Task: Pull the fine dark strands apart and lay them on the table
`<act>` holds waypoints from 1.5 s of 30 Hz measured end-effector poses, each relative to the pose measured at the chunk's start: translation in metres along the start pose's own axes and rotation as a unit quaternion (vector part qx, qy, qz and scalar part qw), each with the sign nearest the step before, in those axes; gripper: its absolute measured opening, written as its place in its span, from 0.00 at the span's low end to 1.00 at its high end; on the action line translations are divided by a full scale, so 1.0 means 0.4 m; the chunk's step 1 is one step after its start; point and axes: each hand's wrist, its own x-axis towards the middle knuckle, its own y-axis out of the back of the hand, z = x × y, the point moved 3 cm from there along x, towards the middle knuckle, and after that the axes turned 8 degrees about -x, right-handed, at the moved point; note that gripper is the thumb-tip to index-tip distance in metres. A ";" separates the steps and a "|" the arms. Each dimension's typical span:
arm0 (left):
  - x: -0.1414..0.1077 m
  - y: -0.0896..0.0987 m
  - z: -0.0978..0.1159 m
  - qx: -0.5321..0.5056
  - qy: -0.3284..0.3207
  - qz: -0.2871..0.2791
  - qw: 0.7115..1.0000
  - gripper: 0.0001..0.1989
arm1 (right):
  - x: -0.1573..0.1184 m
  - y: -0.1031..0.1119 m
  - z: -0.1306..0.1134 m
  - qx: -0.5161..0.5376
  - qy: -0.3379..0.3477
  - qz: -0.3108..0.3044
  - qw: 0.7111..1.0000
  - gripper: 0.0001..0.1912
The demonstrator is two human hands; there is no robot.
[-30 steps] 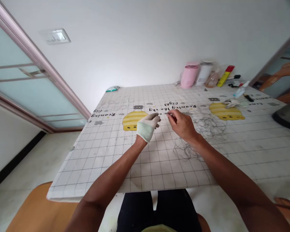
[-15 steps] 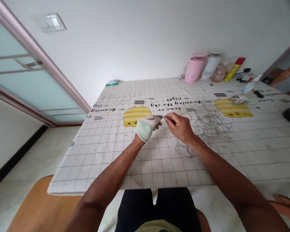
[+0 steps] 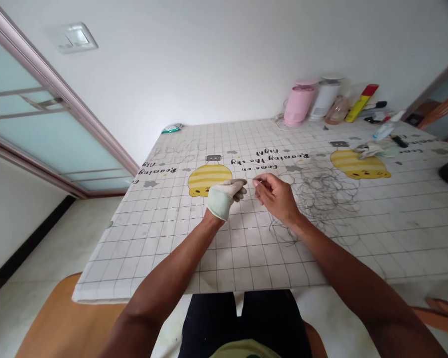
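Observation:
My left hand [image 3: 227, 194], in a pale work glove, is closed in a pinch over the middle of the table. What it pinches is too small to make out. Just to its right, my bare right hand [image 3: 274, 195] has its thumb and forefinger pressed together, and anything between them is too fine to name. A narrow gap separates the fingertips of the two hands. Beside and behind my right wrist, a loose tangle of thin dark wire or thread [image 3: 323, 191] lies spread on the checked tablecloth [image 3: 231, 263].
Along the wall stand a pink cylindrical device [image 3: 299, 104], a white one [image 3: 324, 99], a bottle [image 3: 336, 110] and a yellow-red box [image 3: 362, 103]. A crumpled glove [image 3: 377, 149] lies at right near a spray bottle [image 3: 389, 125]. A green-white packet [image 3: 172, 128] sits at the far left corner.
My hands have drawn slightly apart, widening the gap between the fingertips. The left hand has shifted a little leftward, and my right-hand fingers have loosened somewhat. The view has tilted slightly.

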 end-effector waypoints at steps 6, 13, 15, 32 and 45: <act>-0.005 0.000 0.004 0.027 -0.010 -0.018 0.999 0.14 | -0.011 -0.016 0.000 0.040 -0.036 0.014 0.998 0.17; -0.008 -0.007 -0.004 0.066 -0.001 -0.036 0.997 0.13 | -0.012 -0.013 -0.002 0.068 -0.028 0.058 0.996 0.16; -0.005 -0.008 -0.009 0.055 -0.001 -0.035 0.998 0.13 | -0.014 -0.011 -0.004 0.057 -0.016 0.062 0.996 0.15; -0.014 -0.002 -0.004 -0.138 0.014 -0.072 0.988 0.11 | 0.001 -0.002 0.027 0.178 -0.012 -0.015 0.984 0.16; -0.017 -0.030 -0.025 -0.128 0.118 -0.253 0.952 0.13 | 0.013 0.045 0.012 0.213 0.053 0.010 0.976 0.14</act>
